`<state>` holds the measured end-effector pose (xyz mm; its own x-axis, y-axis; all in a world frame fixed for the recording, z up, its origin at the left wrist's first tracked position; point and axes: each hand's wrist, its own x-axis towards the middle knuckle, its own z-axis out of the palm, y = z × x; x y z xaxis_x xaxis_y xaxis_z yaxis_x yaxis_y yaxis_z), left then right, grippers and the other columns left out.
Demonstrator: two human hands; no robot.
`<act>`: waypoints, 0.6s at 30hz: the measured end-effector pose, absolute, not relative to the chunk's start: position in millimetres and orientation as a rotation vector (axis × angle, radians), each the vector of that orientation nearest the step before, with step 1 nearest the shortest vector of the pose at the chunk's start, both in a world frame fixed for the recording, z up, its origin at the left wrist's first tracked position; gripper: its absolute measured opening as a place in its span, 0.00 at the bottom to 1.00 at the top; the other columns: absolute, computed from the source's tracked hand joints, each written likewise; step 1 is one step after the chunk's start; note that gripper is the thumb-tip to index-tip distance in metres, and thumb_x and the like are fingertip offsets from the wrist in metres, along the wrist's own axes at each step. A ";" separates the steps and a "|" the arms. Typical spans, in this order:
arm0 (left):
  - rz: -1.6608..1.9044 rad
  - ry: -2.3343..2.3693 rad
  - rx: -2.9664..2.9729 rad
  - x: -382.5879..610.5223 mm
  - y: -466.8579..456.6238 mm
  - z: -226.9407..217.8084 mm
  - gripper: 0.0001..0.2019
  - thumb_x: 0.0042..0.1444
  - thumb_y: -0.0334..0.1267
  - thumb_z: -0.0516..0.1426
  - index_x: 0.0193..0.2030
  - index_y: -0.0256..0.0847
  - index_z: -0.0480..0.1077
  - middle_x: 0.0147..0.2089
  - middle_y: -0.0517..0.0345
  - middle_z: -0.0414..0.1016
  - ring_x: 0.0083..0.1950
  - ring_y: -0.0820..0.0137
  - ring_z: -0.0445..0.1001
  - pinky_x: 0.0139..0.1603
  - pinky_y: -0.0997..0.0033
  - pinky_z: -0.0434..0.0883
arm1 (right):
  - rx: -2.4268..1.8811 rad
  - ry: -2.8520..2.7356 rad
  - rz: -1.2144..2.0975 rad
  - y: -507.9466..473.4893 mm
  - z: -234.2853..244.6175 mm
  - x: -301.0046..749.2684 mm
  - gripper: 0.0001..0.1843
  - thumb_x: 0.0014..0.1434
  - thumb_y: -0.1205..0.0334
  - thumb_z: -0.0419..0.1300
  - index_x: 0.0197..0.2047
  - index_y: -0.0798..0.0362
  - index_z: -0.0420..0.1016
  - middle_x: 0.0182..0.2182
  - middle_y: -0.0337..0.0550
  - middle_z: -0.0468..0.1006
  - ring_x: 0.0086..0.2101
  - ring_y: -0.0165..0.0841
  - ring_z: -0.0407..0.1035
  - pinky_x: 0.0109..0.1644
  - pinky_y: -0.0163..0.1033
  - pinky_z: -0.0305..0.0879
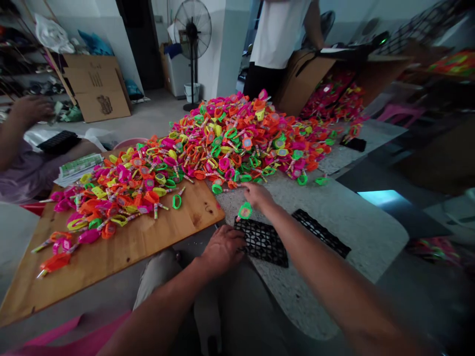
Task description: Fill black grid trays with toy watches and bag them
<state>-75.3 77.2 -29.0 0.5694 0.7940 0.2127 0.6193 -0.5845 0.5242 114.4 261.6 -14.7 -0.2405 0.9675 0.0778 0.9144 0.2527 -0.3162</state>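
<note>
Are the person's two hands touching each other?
Apart. The head view shows the right hand by the colourful pile and the left hand nearer the body, with a green toy watch and speckled tabletop between them.

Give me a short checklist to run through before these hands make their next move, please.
1. Left hand at the near black grid: ok, fingers at its left edge.
2. Right hand holding something firmly: cannot tell; its fingertips are at the near edge of the pile of toy watches.
3. Pile within reach: ok, directly ahead of both hands.
4. Green watch seated in the grid: cannot tell; it shows at the far left corner.
5. Second black grid on the table: ok, beyond the right forearm.
</note>
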 end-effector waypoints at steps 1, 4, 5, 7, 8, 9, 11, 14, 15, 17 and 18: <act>0.617 1.136 2.402 -77.2 77.9 -28.7 0.15 0.59 0.37 0.63 0.53 0.47 0.77 0.60 0.56 0.76 0.62 0.57 0.66 0.65 0.54 0.66 | -1.791 -2.302 0.268 271.4 -18.1 107.9 0.22 0.66 0.67 0.52 0.60 0.51 0.75 0.56 0.50 0.79 0.51 0.40 0.73 0.53 0.38 0.64; 0.635 1.131 2.385 -78.6 78.5 -28.6 0.16 0.58 0.35 0.63 0.54 0.47 0.76 0.60 0.54 0.76 0.62 0.57 0.66 0.65 0.53 0.66 | -1.902 -2.341 0.199 283.8 -27.1 94.2 0.20 0.67 0.66 0.50 0.58 0.55 0.75 0.53 0.55 0.79 0.49 0.43 0.74 0.52 0.41 0.65; 0.643 1.129 2.385 -78.2 78.4 -29.2 0.16 0.58 0.35 0.63 0.53 0.46 0.76 0.60 0.54 0.76 0.62 0.57 0.67 0.65 0.53 0.66 | -1.928 -2.336 0.174 283.0 -28.3 93.2 0.20 0.68 0.65 0.50 0.57 0.55 0.76 0.53 0.56 0.79 0.48 0.44 0.74 0.52 0.42 0.65; 0.672 1.116 2.390 -77.3 78.5 -31.1 0.15 0.58 0.35 0.64 0.53 0.45 0.77 0.59 0.54 0.76 0.62 0.57 0.67 0.65 0.53 0.67 | -1.933 -2.347 0.134 276.7 -26.9 97.1 0.18 0.69 0.63 0.49 0.54 0.56 0.77 0.52 0.57 0.79 0.48 0.44 0.73 0.52 0.42 0.65; 0.690 1.105 2.393 -76.9 78.8 -32.4 0.15 0.58 0.36 0.64 0.52 0.45 0.77 0.59 0.53 0.76 0.62 0.57 0.67 0.65 0.53 0.67 | -1.925 -2.378 0.125 272.0 -24.7 101.7 0.18 0.69 0.61 0.50 0.52 0.55 0.78 0.52 0.57 0.79 0.48 0.44 0.73 0.51 0.41 0.65; 0.710 1.093 2.395 -76.8 79.3 -33.6 0.14 0.58 0.36 0.64 0.52 0.45 0.77 0.59 0.53 0.77 0.61 0.58 0.67 0.64 0.53 0.67 | -1.921 -2.416 0.130 266.7 -22.0 107.9 0.16 0.68 0.59 0.52 0.50 0.55 0.78 0.50 0.56 0.80 0.47 0.43 0.74 0.49 0.40 0.65; 0.745 1.072 2.390 -76.7 81.0 -35.9 0.13 0.59 0.37 0.63 0.51 0.44 0.77 0.58 0.53 0.77 0.61 0.58 0.68 0.64 0.54 0.67 | -1.926 -2.470 0.191 255.0 -16.7 123.7 0.13 0.65 0.56 0.57 0.44 0.53 0.80 0.43 0.53 0.82 0.42 0.41 0.74 0.43 0.38 0.64; 0.788 1.064 2.364 -76.9 84.6 -38.3 0.11 0.60 0.37 0.63 0.50 0.44 0.77 0.56 0.53 0.78 0.60 0.60 0.69 0.64 0.55 0.68 | -1.914 -2.350 0.487 235.1 -13.5 152.0 0.14 0.61 0.52 0.60 0.30 0.52 0.75 0.26 0.44 0.77 0.29 0.34 0.70 0.33 0.35 0.60; 0.803 1.060 2.355 -76.9 85.9 -38.8 0.11 0.60 0.36 0.63 0.50 0.43 0.77 0.55 0.53 0.78 0.59 0.60 0.70 0.63 0.56 0.68 | -1.897 -2.234 0.668 228.1 -13.9 161.3 0.16 0.61 0.51 0.60 0.27 0.52 0.72 0.21 0.40 0.73 0.25 0.32 0.67 0.30 0.34 0.58; 0.833 1.050 2.330 -76.6 88.3 -39.4 0.10 0.61 0.36 0.62 0.49 0.43 0.77 0.54 0.54 0.79 0.58 0.61 0.71 0.62 0.57 0.69 | -1.812 -1.912 1.110 214.6 -15.3 177.6 0.18 0.60 0.48 0.60 0.25 0.51 0.67 0.16 0.35 0.65 0.20 0.28 0.60 0.25 0.33 0.55; 0.851 1.048 2.313 -76.2 89.5 -39.5 0.09 0.61 0.36 0.62 0.48 0.43 0.77 0.53 0.54 0.79 0.57 0.61 0.72 0.61 0.57 0.69 | -1.741 -1.725 1.319 208.5 -15.9 184.0 0.18 0.59 0.48 0.60 0.25 0.51 0.66 0.16 0.33 0.63 0.18 0.27 0.58 0.23 0.32 0.54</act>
<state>-76.2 89.5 -39.5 0.5186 0.7823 0.3451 0.4982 -0.6045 0.6216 184.0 208.5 -15.9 -0.1788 0.9168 -0.3572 0.5847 -0.1930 -0.7880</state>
